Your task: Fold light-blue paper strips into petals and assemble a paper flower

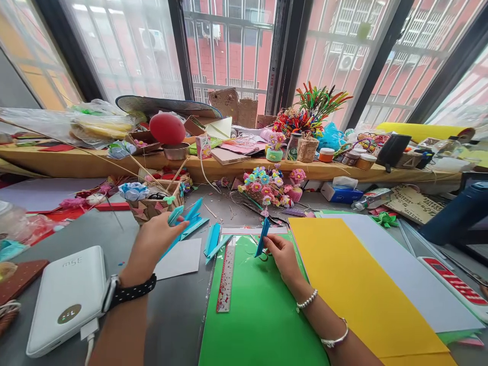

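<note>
My left hand (154,239) pinches folded blue paper pieces (190,219) that fan out to the right above the grey table. My right hand (280,254) grips one folded blue paper strip (262,236) and holds it upright over the green sheet (251,315). Two more folded blue pieces (213,241) lie between my hands on the table. A patterned ruler (225,277) lies along the green sheet's left edge. A white card (181,259) rests under my left hand.
A yellow sheet (358,284) and a white sheet (412,279) lie at the right. A white power bank (64,297) sits at the left. A basket of paper flowers (150,203), a flower bouquet (265,188) and a cluttered wooden shelf (229,168) stand behind.
</note>
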Action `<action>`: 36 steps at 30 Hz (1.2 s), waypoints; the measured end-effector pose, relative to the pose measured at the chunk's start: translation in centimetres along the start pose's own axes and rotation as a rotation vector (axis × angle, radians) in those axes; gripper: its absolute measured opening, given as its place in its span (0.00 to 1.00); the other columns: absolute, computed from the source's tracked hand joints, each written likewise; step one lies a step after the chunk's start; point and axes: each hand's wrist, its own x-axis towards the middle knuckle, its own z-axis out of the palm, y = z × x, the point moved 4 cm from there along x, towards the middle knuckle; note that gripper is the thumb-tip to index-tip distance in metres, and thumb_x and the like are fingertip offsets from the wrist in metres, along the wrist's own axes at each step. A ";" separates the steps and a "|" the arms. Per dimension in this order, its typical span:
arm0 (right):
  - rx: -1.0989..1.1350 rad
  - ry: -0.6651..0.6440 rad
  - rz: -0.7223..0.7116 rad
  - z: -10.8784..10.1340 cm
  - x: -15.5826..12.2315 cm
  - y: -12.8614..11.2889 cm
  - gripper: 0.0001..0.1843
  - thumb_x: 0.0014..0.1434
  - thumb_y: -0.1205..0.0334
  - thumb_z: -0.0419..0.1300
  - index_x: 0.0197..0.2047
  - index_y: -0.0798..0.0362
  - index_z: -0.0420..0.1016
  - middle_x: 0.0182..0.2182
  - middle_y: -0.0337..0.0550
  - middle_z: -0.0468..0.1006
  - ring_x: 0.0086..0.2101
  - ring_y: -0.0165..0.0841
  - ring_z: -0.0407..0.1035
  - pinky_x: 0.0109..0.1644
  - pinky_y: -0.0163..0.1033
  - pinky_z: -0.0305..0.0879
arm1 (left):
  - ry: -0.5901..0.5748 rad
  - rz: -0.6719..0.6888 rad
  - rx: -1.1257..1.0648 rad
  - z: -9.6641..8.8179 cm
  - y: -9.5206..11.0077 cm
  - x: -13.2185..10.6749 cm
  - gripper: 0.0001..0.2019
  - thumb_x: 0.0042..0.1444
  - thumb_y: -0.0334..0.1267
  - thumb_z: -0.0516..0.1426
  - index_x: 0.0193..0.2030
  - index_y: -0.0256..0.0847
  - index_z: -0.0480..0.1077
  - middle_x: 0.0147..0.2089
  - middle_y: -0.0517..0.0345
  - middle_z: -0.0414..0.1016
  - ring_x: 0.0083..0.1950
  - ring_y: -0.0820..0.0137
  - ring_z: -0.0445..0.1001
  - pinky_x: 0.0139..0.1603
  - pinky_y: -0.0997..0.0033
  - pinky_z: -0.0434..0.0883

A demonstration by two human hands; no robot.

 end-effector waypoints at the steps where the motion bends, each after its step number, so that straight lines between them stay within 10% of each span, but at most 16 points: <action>1: 0.026 -0.018 -0.001 0.1 0.0 -0.1 0.11 0.45 0.56 0.59 0.28 0.56 0.75 0.22 0.40 0.73 0.23 0.29 0.64 0.26 0.33 0.61 | -0.092 0.070 -0.146 0.5 0.8 -0.2 0.15 0.44 0.49 0.51 0.30 0.39 0.66 0.23 0.58 0.63 0.25 0.68 0.63 0.23 0.74 0.55; 6: 0.177 -0.135 0.027 0.7 -0.6 -0.4 0.11 0.46 0.56 0.60 0.29 0.56 0.75 0.20 0.38 0.71 0.22 0.26 0.62 0.26 0.32 0.60 | -0.636 0.239 -0.696 5.3 5.5 -2.4 0.19 0.40 0.51 0.56 0.33 0.38 0.64 0.15 0.71 0.48 0.16 0.80 0.46 0.17 0.78 0.44; 11: 0.251 -0.138 0.026 0.6 -1.1 -0.7 0.12 0.46 0.56 0.60 0.32 0.55 0.75 0.22 0.39 0.72 0.22 0.26 0.63 0.27 0.33 0.62 | -0.813 0.299 -0.862 9.5 8.4 -3.7 0.19 0.41 0.52 0.56 0.31 0.37 0.64 0.14 0.72 0.45 0.16 0.82 0.43 0.17 0.78 0.43; 23: -0.002 0.018 -0.071 -0.2 -1.5 -1.9 0.11 0.48 0.57 0.58 0.32 0.55 0.73 0.25 0.41 0.74 0.25 0.30 0.67 0.29 0.35 0.64 | -0.486 0.517 -0.772 11.6 9.8 -3.8 0.17 0.46 0.51 0.52 0.24 0.36 0.63 0.20 0.66 0.56 0.22 0.78 0.54 0.21 0.78 0.54; 36: -0.064 0.092 -0.089 -1.1 -1.2 -1.7 0.11 0.47 0.56 0.59 0.31 0.56 0.70 0.25 0.41 0.73 0.25 0.30 0.66 0.28 0.34 0.64 | -0.396 0.621 -0.664 12.1 10.1 -4.2 0.17 0.50 0.49 0.49 0.23 0.36 0.64 0.23 0.62 0.63 0.26 0.75 0.58 0.28 0.77 0.57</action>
